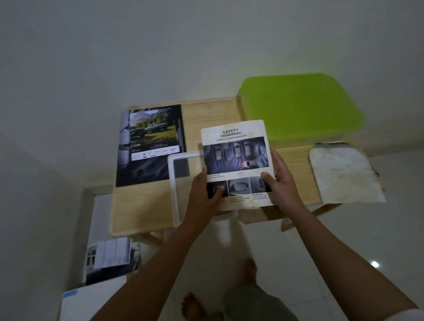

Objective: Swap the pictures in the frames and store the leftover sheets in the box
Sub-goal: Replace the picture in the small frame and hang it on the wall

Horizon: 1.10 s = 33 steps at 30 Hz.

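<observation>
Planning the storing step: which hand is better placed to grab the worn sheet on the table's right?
Probably right: the right hand is nearer the worn sheet; the left hand holds the SAFETY sheet farther off.

From my remote view I record a plain, pale wall [199, 38] behind, with no marks. The floor [357, 238] is glossy and white, with faint tile joints, and one small bright reflection [375, 264] shows at right. Furniture: one light wooden worktop [144, 208] with a raised rim, standing close to the wall on slanted wooden legs [290, 223]. The light is dim and greyish throughout.
</observation>
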{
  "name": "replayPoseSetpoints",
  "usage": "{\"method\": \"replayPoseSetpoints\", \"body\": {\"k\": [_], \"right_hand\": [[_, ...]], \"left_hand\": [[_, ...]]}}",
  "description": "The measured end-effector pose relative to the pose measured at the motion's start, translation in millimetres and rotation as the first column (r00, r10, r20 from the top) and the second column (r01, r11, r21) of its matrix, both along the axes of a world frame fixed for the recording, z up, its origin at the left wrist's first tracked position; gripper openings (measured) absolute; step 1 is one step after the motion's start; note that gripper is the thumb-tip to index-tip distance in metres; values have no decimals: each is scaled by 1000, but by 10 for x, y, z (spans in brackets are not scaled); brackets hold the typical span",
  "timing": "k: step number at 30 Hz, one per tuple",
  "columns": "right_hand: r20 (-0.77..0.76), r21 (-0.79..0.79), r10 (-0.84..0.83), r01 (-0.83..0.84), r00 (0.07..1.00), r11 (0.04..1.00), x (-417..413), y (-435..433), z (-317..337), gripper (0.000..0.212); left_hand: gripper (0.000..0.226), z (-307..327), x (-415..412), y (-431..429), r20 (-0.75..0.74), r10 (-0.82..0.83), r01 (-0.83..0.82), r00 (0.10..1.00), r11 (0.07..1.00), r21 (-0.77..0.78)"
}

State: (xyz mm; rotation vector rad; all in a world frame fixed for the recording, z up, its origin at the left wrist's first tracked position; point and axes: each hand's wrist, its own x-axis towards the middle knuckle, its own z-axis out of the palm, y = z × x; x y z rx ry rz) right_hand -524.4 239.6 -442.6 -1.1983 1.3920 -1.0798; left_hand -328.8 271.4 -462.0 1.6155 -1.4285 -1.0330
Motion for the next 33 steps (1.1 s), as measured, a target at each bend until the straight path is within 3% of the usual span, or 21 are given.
{"method": "replayPoseSetpoints", "body": {"k": [4, 11, 19, 28, 33], "right_hand": [[-9, -12, -104, 104, 995, 995, -593, -95, 118, 64], [-148, -19, -238, 238, 960, 971, -1775, -123, 75, 57], [-283, 80, -348, 384, 894, 920, -2878, 18, -232, 56], [-469, 156, -195, 298, 861, 942, -3175, -221, -416, 52], [-548, 168, -131, 262, 826, 950, -3165, -260, -446, 51]], "left_hand": [[55, 257, -531, -228, -188, -59, 56, 980, 998, -20], [50, 240, -1735, -495, -337, -128, 151, 933, 988, 42], [57, -227, -2916, -588, -301, -201, 267, 932, 944, 196], [51, -390, -3196, -594, -292, -107, 189, 950, 944, 271], [43, -383, -3178, -607, -234, -122, 178, 965, 954, 239]]}}
